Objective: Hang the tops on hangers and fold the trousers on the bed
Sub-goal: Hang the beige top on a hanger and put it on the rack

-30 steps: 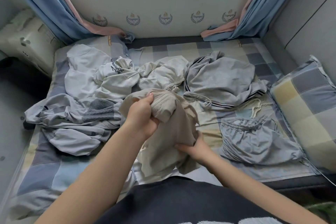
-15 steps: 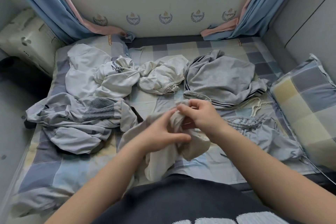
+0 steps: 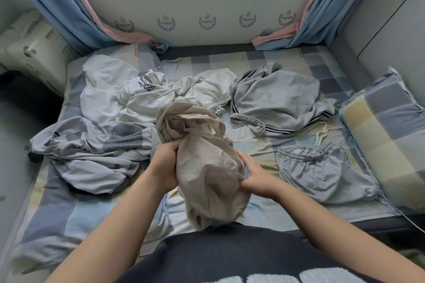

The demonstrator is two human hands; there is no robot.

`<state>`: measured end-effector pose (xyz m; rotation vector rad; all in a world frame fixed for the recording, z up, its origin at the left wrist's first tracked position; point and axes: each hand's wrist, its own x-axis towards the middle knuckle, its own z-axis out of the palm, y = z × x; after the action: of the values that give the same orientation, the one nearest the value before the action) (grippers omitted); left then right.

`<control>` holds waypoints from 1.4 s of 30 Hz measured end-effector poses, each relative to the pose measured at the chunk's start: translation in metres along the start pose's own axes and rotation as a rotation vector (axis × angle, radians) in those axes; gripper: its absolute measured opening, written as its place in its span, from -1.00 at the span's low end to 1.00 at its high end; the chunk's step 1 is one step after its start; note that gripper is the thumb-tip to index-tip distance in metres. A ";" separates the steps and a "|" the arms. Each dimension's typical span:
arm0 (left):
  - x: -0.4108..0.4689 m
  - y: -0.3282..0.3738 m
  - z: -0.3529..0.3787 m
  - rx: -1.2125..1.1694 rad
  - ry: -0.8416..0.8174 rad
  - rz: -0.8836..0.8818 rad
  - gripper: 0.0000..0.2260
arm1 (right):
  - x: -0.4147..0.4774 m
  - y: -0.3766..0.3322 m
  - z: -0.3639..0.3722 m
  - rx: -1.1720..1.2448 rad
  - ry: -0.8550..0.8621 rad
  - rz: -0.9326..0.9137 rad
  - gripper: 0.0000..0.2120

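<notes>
Grip has spread since a moment ago: beige garment (image 3: 207,163) now stands bunched, raised over the bed (image 3: 253,69), well left of the pillow (image 3: 386,145). Long axis runs from my waist away. My left hand (image 3: 165,165) grips one flank, fingers curled in; my right hand (image 3: 255,177) clutches the other, equally near.

"voyager" crests on wall panel (image 3: 207,2); white top (image 3: 142,96) script unreadable, maybe.

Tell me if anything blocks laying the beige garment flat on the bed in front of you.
The left hand and right hand both grip the beige garment, nothing between. The sheet shows bare only in a narrow strip; the crumpled grey garment on the left and the grey shorts on the right crowd it.
</notes>
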<state>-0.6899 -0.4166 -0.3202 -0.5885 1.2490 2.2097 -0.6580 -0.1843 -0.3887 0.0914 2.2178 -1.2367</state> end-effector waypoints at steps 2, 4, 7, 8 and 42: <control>-0.004 -0.001 0.004 -0.014 -0.014 0.007 -0.57 | 0.004 -0.001 0.010 0.143 0.087 0.092 -0.31; -0.006 -0.002 0.004 -0.070 0.003 0.046 -0.58 | 0.006 -0.001 0.013 0.312 0.037 0.299 -0.69; -0.003 -0.006 -0.003 -0.163 0.020 0.116 -0.63 | 0.008 0.001 0.003 0.546 0.151 0.422 -0.70; -0.001 -0.012 -0.007 -0.154 0.031 0.132 -0.66 | 0.011 0.000 -0.006 0.614 0.263 0.389 -0.67; 0.017 -0.031 0.070 0.116 0.103 0.089 -0.87 | -0.035 0.001 -0.084 0.239 0.645 0.113 -0.37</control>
<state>-0.6908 -0.3386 -0.3164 -0.6185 1.4717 2.1842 -0.6677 -0.1094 -0.3383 0.7984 2.5201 -1.5582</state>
